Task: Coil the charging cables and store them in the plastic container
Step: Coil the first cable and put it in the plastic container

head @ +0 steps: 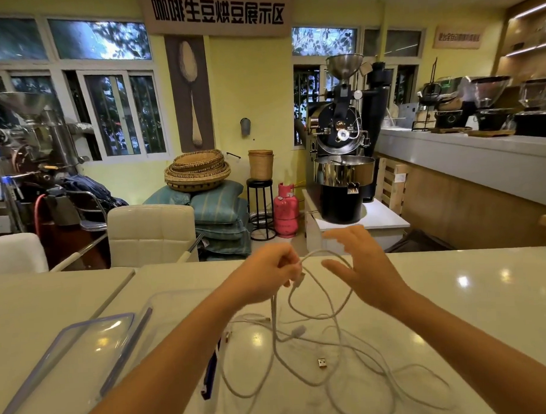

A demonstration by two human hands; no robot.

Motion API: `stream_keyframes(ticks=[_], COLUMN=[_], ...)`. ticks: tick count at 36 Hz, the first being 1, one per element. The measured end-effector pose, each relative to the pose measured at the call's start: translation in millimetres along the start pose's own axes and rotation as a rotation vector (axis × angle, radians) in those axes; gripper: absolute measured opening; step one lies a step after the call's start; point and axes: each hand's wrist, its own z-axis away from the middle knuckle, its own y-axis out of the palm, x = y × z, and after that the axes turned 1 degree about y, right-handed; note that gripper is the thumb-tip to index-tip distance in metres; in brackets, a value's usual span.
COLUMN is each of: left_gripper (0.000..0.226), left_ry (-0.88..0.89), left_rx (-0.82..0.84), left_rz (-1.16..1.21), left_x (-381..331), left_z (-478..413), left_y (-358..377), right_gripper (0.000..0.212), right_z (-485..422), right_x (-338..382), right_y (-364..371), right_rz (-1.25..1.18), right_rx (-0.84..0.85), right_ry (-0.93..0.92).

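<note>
Head view: a pale glossy table fills the lower half of the frame, with both bare forearms reaching up from the bottom edge toward the centre.
Left hand: closed in a pinch around a white charging cable, just left of centre, raised above the tabletop.
Right hand: fingers spread and open, just right of the left hand; the cable's loop passes beside its thumb, and whether it touches the cable I cannot tell.
Held cable: arches from the left fist into a loose loop between the two hands, then hangs down to the table.
Loose cables: a tangle of white strands spread over the table in the lower centre and lower right, with a USB plug lying among them.
Plastic container: clear, on the table at centre left, partly hidden behind the left forearm.
Lid: clear with a bluish rim, lying flat at the lower left, just beside the container.
Dark blue object: slim, at the lower centre beside the left forearm; too blurred to identify.
</note>
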Motion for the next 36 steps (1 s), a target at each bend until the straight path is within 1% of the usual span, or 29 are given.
stream_keyframes(ticks=[3,6,10,19,23,25,27,29,31,34,36], left_gripper=[0.024,0.023,0.023,0.023,0.023,0.023,0.021,0.022,0.024,0.027,0.027], left_ry=[0.033,0.054,0.068,0.004,-0.045,-0.085,-0.132,-0.169,-0.199,-0.228,-0.228], left_rx=[-0.014,-0.043,-0.102,-0.219,-0.217,-0.202,-0.177,-0.153,-0.140,-0.119,-0.104], left_rz=[-0.012,-0.002,-0.022,-0.001,0.068,0.086,0.102,0.087,0.079,0.091,0.100], left_x=[-5.8,-4.2,1.4,21.7,33.8,40.8,47.5,53.6,59.5,63.3,60.8], left_z=[-2.1,-3.1,-4.2,-6.9,-8.1,-8.7,-9.5,-9.6,-8.9,-8.5,-9.9], left_y=[-5.9,-8.0,-10.0,-9.8,-3.4,1.8,8.5,16.0,23.7,33.4,37.4], right_gripper=[0.017,0.015,0.021,0.014,0.013,0.015,0.014,0.012,0.010,0.015,0.018], right_z=[-9.0,-14.3,-19.2,-25.3,-28.6,-30.6,-32.5,-34.9,-37.5,-42.3,-45.2], right_x=[3.9,7.2,7.2,-9.7,-14.7,-13.7,-11.7,-9.3,-6.3,-0.6,5.2], right_y=[-11.8,-19.7,-30.9,-58.7,-69.9,-74.5,-79.7,-86.2,-93.5,-101.2,-103.8], right_rz=[-0.072,-0.173,-0.246,-0.393,-0.407,-0.373,-0.330,-0.344,-0.459,-0.773,-0.926], right_rx=[0.120,0.193,0.227,0.243,0.195,0.187,0.191,0.219,0.248,0.267,0.303], right_ry=[0.020,0.079,0.113,0.309,0.356,0.354,0.350,0.373,0.425,0.487,0.490])
